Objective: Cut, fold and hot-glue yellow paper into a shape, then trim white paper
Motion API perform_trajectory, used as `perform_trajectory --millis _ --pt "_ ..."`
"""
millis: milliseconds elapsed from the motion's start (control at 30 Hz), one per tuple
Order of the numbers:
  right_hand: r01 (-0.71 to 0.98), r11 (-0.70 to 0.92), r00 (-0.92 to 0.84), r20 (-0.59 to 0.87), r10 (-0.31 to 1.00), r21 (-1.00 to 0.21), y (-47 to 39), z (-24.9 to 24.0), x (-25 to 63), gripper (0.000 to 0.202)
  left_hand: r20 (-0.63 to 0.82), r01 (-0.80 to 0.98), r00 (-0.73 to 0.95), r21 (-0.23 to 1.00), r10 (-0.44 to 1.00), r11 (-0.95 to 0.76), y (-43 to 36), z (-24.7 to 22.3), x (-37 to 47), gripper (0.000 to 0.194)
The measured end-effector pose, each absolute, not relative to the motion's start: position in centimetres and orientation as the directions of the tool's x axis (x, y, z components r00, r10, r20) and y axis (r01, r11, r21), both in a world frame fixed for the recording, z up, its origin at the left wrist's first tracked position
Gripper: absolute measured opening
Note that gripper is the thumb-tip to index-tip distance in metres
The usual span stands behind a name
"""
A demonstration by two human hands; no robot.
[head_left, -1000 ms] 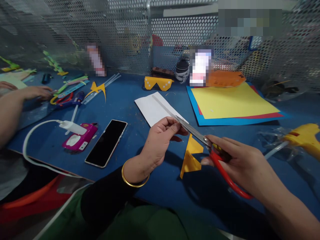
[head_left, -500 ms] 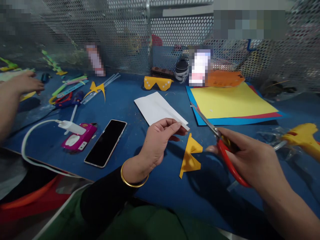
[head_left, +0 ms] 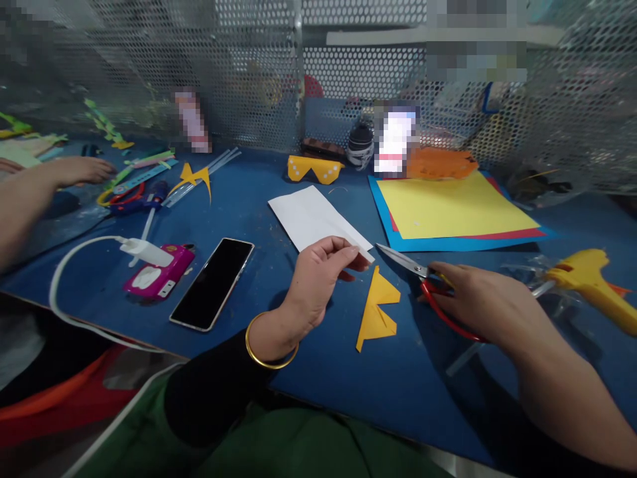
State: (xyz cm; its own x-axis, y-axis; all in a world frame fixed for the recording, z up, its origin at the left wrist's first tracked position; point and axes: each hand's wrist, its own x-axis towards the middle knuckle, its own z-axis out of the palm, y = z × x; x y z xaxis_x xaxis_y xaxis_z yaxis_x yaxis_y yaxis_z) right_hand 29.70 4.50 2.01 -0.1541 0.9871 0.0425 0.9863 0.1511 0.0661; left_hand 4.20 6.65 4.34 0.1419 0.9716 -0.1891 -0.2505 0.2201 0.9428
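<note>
Between the thumb and fingers of my left hand [head_left: 318, 279] is a narrow white paper strip [head_left: 367, 254]. It overlaps the near corner of a white paper sheet [head_left: 316, 211] lying on the table; whether the two are joined I cannot tell. My right hand [head_left: 485, 299] grips red-handled scissors [head_left: 405, 261], blades together, tips pointing left near that strip. Below the fingertips lies a yellow paper cutout shaped like folded glasses [head_left: 381, 309]. Farther back stand yellow paper glasses [head_left: 314, 170] with small white squares on the lenses.
A black-screened phone [head_left: 213, 282] and a magenta power socket [head_left: 159, 272] with a white plug lie left. Coloured paper sheets [head_left: 458, 206] are stacked back right, a yellow glue gun [head_left: 592, 279] far right. Another person's hand [head_left: 84, 170] reaches in from the left.
My right hand has lowered the scissors toward the table, and their tips now sit closer to the white strip. My left hand barely moved. The other person's hand shifted right.
</note>
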Motion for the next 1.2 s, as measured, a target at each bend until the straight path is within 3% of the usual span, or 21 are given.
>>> perform_trajectory --millis 167,267,333,400,500,567,633,733,867,1033,1200 --pt "0.983 0.155 -0.157 0.016 0.987 0.100 4.4 1.3 30.2 0.030 -0.189 -0.208 0.179 0.952 0.966 0.225 6.6 4.3 4.3 0.014" --pt "0.979 0.191 -0.191 -0.003 0.982 0.073 4.3 1.4 30.6 0.029 -0.195 -0.143 0.284 0.959 0.939 0.243 6.3 4.3 4.4 0.012" --pt "0.979 0.204 -0.205 0.064 0.977 0.017 4.2 1.9 30.3 0.030 -0.193 -0.104 0.369 0.964 0.909 0.246 6.1 4.2 4.5 0.013" --pt "0.962 0.223 -0.190 0.199 0.961 -0.160 3.8 2.6 29.2 0.030 -0.175 -0.080 0.448 0.969 0.877 0.235 5.9 4.0 4.7 0.014" --pt "0.736 0.268 -0.098 0.293 0.951 -0.622 3.3 3.6 26.6 0.026 -0.169 -0.054 0.562 0.969 0.810 0.240 5.5 3.7 4.9 0.013" --pt "0.521 0.193 -0.035 0.205 0.978 -0.832 2.9 3.8 24.9 0.022 -0.192 -0.014 0.638 0.965 0.745 0.260 5.3 3.5 5.0 0.011" --pt "0.350 0.056 0.016 0.066 0.998 -0.935 2.7 3.6 23.8 0.022 -0.217 0.045 0.695 0.965 0.685 0.260 5.2 3.3 5.1 0.010" --pt "0.157 -0.093 0.021 -0.090 0.996 -0.983 2.6 3.3 23.2 0.025 -0.252 0.121 0.723 0.963 0.644 0.242 5.1 3.2 5.1 0.008" --pt "0.026 -0.150 -0.004 -0.150 0.989 -0.988 2.5 3.2 23.3 0.025 -0.270 0.114 0.665 0.958 0.696 0.263 5.3 3.3 5.2 0.011" --pt "0.077 -0.164 -0.078 -0.170 0.982 -0.983 2.3 3.2 22.9 0.027 -0.226 -0.019 0.425 0.966 0.876 0.258 5.6 3.4 5.3 0.023" --pt "0.196 -0.087 -0.168 -0.121 0.978 -0.977 2.1 2.7 22.5 0.031 -0.227 -0.070 0.437 0.956 0.871 0.284 5.5 3.2 5.3 0.022"
